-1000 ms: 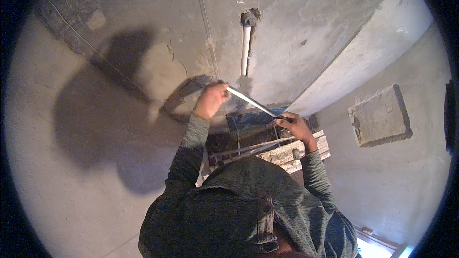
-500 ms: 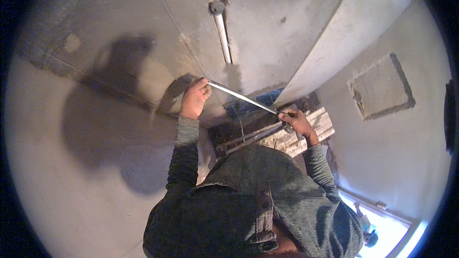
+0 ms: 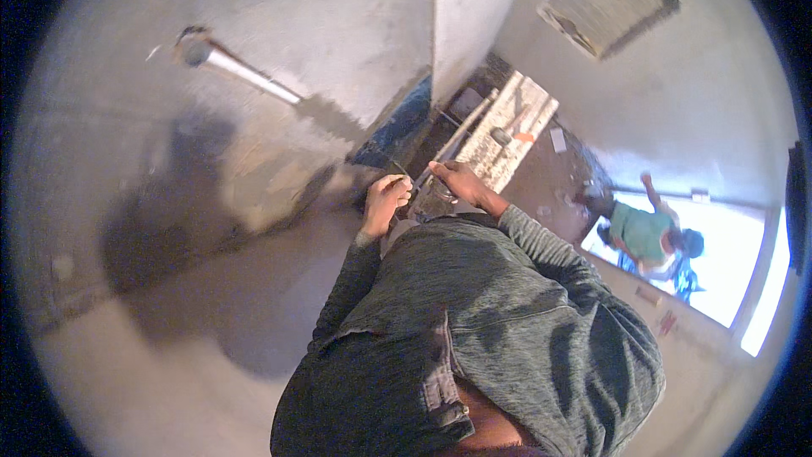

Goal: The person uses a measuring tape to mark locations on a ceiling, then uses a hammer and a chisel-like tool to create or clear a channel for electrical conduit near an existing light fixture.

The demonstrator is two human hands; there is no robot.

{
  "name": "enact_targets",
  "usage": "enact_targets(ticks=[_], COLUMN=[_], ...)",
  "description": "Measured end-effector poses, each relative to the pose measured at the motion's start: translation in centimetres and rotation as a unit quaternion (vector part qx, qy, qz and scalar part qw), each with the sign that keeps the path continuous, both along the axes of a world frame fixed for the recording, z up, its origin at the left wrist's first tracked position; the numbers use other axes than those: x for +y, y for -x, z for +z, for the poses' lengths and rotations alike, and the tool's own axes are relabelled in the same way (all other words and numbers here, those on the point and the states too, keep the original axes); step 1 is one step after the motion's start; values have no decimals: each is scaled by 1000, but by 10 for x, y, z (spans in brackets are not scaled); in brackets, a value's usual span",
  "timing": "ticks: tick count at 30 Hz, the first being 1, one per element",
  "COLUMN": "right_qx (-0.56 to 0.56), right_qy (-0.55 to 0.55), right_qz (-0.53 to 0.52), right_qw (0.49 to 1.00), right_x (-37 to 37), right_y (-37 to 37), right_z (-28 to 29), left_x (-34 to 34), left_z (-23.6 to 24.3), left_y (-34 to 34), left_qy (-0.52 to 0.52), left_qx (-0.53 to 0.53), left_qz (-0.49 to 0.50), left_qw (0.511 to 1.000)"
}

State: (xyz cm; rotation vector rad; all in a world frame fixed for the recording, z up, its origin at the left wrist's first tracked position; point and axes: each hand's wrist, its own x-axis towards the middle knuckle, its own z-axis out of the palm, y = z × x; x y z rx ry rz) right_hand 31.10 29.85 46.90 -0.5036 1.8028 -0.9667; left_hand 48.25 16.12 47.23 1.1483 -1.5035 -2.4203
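Note:
My right hand (image 3: 463, 184) is closed around a round tape measure (image 3: 443, 192), seen partly below the fingers, in front of my body. Close by on its left, my left hand (image 3: 386, 203) has its fingers pinched together. A thin strip, apparently the tape's blade (image 3: 401, 169), shows at those fingertips. How much blade runs between the hands is hard to make out, as it is thin and blurred.
Ahead is a plastered wall with a white pipe (image 3: 254, 78) set in a groove. A plank platform (image 3: 507, 131) bears a tool with an orange part (image 3: 524, 137). A person in a green shirt (image 3: 640, 233) is by the bright doorway (image 3: 719, 267) at right.
The long stretch of blade between my hands no longer shows. Both hands have come closer together and nearer my body. The view has turned right, bringing the person and doorway further in.

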Motion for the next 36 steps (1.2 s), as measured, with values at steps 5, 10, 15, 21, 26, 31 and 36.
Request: enact_targets(ticks=[5,10,15,21,26,31,36], right_qx=[25,-36,33,-11,175,277,40], right_qy=[13,39,29,-63,-235,-293,153], right_qz=[-13,-107,1,-72,-178,-411,-672], right_qw=[1000,993,999,995,939,818,724], right_x=[15,18,37,77,178,267,311], right_y=[-8,-22,-11,53,112,143,256], right_z=[-33,-26,-60,-172,-400,-513,-489], left_x=[27,48,54,58,68,76,69], left_z=[-2,-30,-79,-194,-387,-520,-733], left_y=[19,39,50,56,106,225,295], left_qy=[-28,-92,-268,-209,56,200,180], left_qx=[-30,-35,-7,-94,-113,-141,-106], left_qz=[-134,-121,-38,-62,-153,-236,-240], left_qw=[990,988,963,971,980,940,948])
